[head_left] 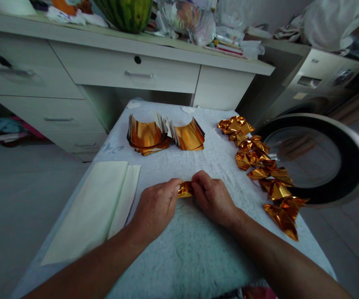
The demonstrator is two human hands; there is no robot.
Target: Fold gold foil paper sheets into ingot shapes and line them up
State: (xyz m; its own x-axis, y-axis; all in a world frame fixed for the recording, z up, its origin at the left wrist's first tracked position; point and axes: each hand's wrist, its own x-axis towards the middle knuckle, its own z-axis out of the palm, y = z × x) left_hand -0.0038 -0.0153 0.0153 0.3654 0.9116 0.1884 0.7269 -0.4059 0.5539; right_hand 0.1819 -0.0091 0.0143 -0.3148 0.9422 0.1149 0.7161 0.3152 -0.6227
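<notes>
Between my two hands stretches a small piece of shiny gold foil paper (185,189), pinched at both ends over the cloth-covered table (173,245). My left hand (159,205) closes on its left end, and my right hand (213,199) grips the right end. Most of the foil is hidden by the fingers. Beyond the hands lie two curved stacks of gold foil sheets, a left stack (146,133) and a right stack (189,136). Several folded gold foil pieces (257,155) run in a heap along the table's right side.
Folded pale sheets (89,203) lie by my left forearm. Behind the table stands a white drawer desk (104,68) bearing a watermelon (125,14), a glass bowl (182,16) and plastic bags. The open round door (353,158) of a washing machine (316,74) reaches beside the table's right edge.
</notes>
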